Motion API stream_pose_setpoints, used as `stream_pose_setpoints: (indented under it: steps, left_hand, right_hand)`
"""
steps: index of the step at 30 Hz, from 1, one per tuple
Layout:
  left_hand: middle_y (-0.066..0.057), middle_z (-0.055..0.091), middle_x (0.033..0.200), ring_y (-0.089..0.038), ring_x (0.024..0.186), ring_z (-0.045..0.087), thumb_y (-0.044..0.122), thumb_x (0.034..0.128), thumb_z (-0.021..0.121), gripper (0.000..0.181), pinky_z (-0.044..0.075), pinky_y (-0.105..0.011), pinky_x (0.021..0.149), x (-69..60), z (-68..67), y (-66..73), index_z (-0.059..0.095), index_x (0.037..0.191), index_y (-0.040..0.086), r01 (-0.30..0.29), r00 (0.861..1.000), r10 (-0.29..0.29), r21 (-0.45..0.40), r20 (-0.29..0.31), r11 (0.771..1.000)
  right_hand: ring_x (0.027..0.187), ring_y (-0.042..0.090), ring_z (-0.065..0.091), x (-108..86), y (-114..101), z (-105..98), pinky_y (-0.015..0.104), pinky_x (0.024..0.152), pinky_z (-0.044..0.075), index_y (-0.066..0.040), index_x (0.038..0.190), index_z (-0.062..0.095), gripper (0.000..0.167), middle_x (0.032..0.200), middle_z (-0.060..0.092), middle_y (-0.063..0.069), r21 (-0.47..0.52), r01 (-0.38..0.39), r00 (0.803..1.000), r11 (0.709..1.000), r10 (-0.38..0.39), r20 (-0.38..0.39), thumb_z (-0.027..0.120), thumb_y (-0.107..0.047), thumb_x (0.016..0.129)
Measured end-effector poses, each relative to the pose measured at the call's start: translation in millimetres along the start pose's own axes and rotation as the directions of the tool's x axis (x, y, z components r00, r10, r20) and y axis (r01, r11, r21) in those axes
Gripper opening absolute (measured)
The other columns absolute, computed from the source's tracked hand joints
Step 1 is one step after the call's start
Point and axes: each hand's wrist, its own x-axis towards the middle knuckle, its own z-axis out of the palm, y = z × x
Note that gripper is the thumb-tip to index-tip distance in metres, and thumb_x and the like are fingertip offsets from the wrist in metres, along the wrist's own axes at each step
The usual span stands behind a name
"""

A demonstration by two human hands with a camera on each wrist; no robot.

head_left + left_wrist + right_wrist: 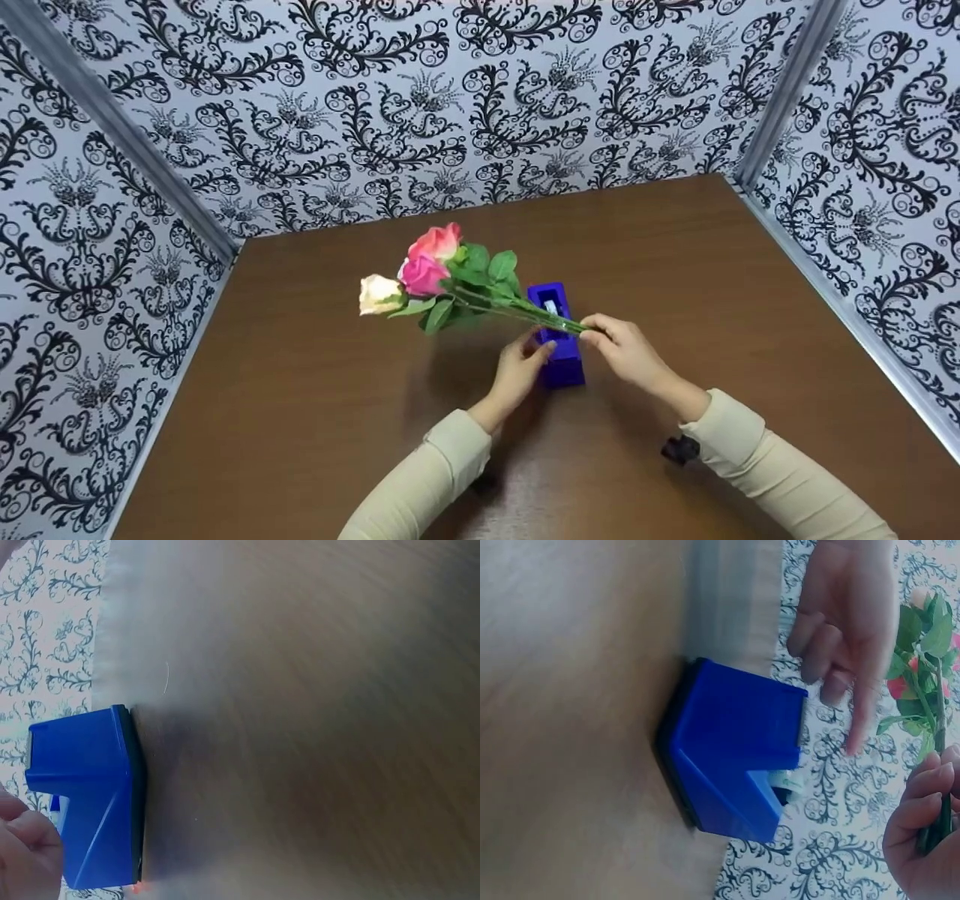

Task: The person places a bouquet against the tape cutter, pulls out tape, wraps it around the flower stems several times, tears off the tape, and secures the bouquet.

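My right hand (626, 352) grips the green stems (574, 325) of three artificial roses at their lower ends; the same hand (930, 832) shows at the right edge of the right wrist view. Pink, coral and cream blooms (424, 274) point left. Below the stems stands a blue tape dispenser (562, 367), with a tape roll (787, 784) in it. My left hand (517, 375) is beside the dispenser's left side, index finger extended and other fingers bent in the right wrist view, holding nothing visible. Whether it touches the dispenser, I cannot tell.
The brown wooden table (315, 420) is bordered by white panels (375, 112) with a black scroll pattern at the back and both sides. Grey metal posts (795, 90) stand at the back corners. A small black object (681, 450) is beside the right cuff.
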Motion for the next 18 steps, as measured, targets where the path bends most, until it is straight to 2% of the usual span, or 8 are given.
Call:
stream_pose_setpoints:
  steps: [3, 6, 11, 13, 14, 15, 16, 18]
  left_hand:
    - [0.003, 0.051, 0.067, -0.003, 0.058, 0.043, 0.018, 0.0874, 0.061, 0.035, 0.039, -0.019, 0.056, -3.5, -3.0, 2.9, 0.058, 0.118, 0.001, -0.024, 0.999, 0.02, 0.13, 0.027, 0.991]
    - [0.006, 0.05, 0.066, -0.002, 0.055, 0.042, 0.02, 0.0877, 0.061, 0.031, 0.038, -0.019, 0.053, -8.8, -6.0, 6.8, 0.06, 0.114, 0.005, -0.053, 0.997, 0.035, 0.252, 0.075, 0.966]
    - [0.002, 0.055, 0.068, -0.007, 0.057, 0.046, 0.023, 0.0858, 0.063, 0.025, 0.04, -0.023, 0.053, -15.3, -10.2, 5.0, 0.062, 0.103, 0.005, -0.075, 0.995, 0.046, 0.351, 0.09, 0.933]
    - [0.0, 0.059, 0.072, -0.01, 0.061, 0.052, 0.022, 0.0847, 0.064, 0.021, 0.043, -0.025, 0.056, -19.7, -11.6, 4.5, 0.062, 0.097, 0.006, -0.106, 0.991, 0.061, 0.43, 0.116, 0.897]
    - [-0.002, 0.06, 0.072, -0.013, 0.062, 0.054, 0.021, 0.0841, 0.064, 0.018, 0.043, -0.026, 0.055, -23.6, -12.3, 5.6, 0.062, 0.094, 0.006, -0.136, 0.986, 0.071, 0.482, 0.151, 0.865]
    - [-0.002, 0.061, 0.073, -0.014, 0.062, 0.056, 0.021, 0.0836, 0.064, 0.015, 0.044, -0.027, 0.054, -28.8, -12.5, 9.2, 0.062, 0.09, 0.007, -0.184, 0.977, 0.09, 0.544, 0.194, 0.819]
    - [-0.002, 0.061, 0.072, -0.016, 0.062, 0.058, 0.02, 0.0832, 0.064, 0.013, 0.044, -0.027, 0.052, -34.9, -12.4, 13.9, 0.061, 0.085, 0.008, -0.248, 0.962, 0.12, 0.607, 0.244, 0.755]
    - [0.0, 0.06, 0.068, -0.016, 0.058, 0.058, 0.021, 0.0818, 0.064, 0.012, 0.042, -0.026, 0.046, -49.9, -11.1, 28.4, 0.058, 0.077, 0.011, -0.418, 0.908, 0.231, 0.707, 0.35, 0.571]
  right_hand:
    - [0.066, 0.014, 0.051, 1.3, 0.1, -2.9, 0.021, 0.059, 0.04, 0.003, 0.09, 0.061, 0.011, 0.073, 0.057, 0.002, 0.007, 0.034, 0.999, 0.999, -0.034, -0.018, 0.056, -0.007, 0.089]
    - [0.066, 0.012, 0.051, 0.9, -0.7, -5.4, 0.021, 0.059, 0.04, 0.003, 0.09, 0.061, 0.01, 0.073, 0.057, 0.002, 0.011, 0.045, 0.999, 0.999, -0.045, -0.024, 0.056, -0.006, 0.089]
    - [0.059, 0.004, 0.043, -3.6, 1.8, -6.9, 0.02, 0.053, 0.037, 0.002, 0.091, 0.061, 0.011, 0.072, 0.055, 0.002, 0.013, 0.027, 1.0, 1.0, -0.027, 0.003, 0.055, -0.008, 0.09]
    - [0.056, 0.003, 0.041, -7.4, 5.5, -6.1, 0.02, 0.05, 0.035, 0.0, 0.091, 0.061, 0.011, 0.07, 0.052, 0.001, 0.019, 0.028, 0.999, 0.999, -0.028, 0.02, 0.055, -0.008, 0.09]
    - [0.055, 0.002, 0.04, -9.7, 8.0, -5.6, 0.02, 0.05, 0.035, 0.0, 0.09, 0.062, 0.01, 0.07, 0.051, 0.001, 0.018, 0.037, 0.999, 0.999, -0.038, 0.028, 0.055, -0.008, 0.09]
    - [0.055, 0.003, 0.04, -12.0, 11.6, -4.7, 0.02, 0.05, 0.035, -0.001, 0.09, 0.062, 0.009, 0.069, 0.05, 0.001, 0.014, 0.056, 0.998, 0.998, -0.056, 0.034, 0.056, -0.007, 0.089]
    - [0.054, 0.004, 0.041, -14.4, 14.9, -3.9, 0.02, 0.05, 0.036, -0.001, 0.089, 0.062, 0.007, 0.068, 0.05, 0.002, 0.011, 0.086, 0.996, 0.996, -0.086, 0.038, 0.056, -0.005, 0.089]
    - [0.056, 0.006, 0.044, -19.2, 22.1, -1.3, 0.021, 0.051, 0.037, -0.001, 0.088, 0.062, 0.005, 0.067, 0.052, 0.004, -0.004, 0.174, 0.984, 0.985, -0.173, 0.04, 0.058, -0.001, 0.086]
